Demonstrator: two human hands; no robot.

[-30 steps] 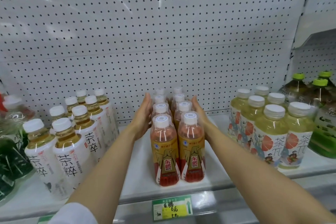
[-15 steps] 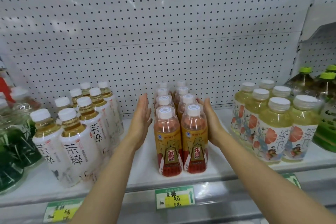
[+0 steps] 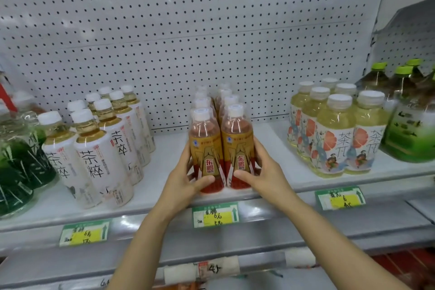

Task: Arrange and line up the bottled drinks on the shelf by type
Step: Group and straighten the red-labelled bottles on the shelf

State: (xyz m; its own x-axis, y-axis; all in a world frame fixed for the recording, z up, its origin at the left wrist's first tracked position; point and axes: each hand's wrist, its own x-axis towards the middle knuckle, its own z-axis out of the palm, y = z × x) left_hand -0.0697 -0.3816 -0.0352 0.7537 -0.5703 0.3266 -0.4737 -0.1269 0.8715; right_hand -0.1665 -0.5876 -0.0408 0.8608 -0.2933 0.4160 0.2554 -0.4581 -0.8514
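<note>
Two rows of orange-red drink bottles (image 3: pixel 221 139) with gold labels and white caps stand in the middle of the white shelf (image 3: pixel 164 186). My left hand (image 3: pixel 186 181) grips the front left bottle low down, thumb across its front. My right hand (image 3: pixel 261 172) grips the front right bottle the same way. White-labelled tea bottles (image 3: pixel 103 148) stand in rows to the left. Pale yellow tea bottles (image 3: pixel 334 134) with flower labels stand to the right.
Green bottles (image 3: pixel 16 162) sit at the far left and larger green-capped bottles (image 3: pixel 409 125) at the far right. A pegboard wall (image 3: pixel 188 30) backs the shelf. Price tags (image 3: pixel 215 214) hang along the shelf's front rail, with another shelf edge below.
Both hands slid back from the sides of the orange rows to the front pair and curled round them. The view dropped lower and nearer.
</note>
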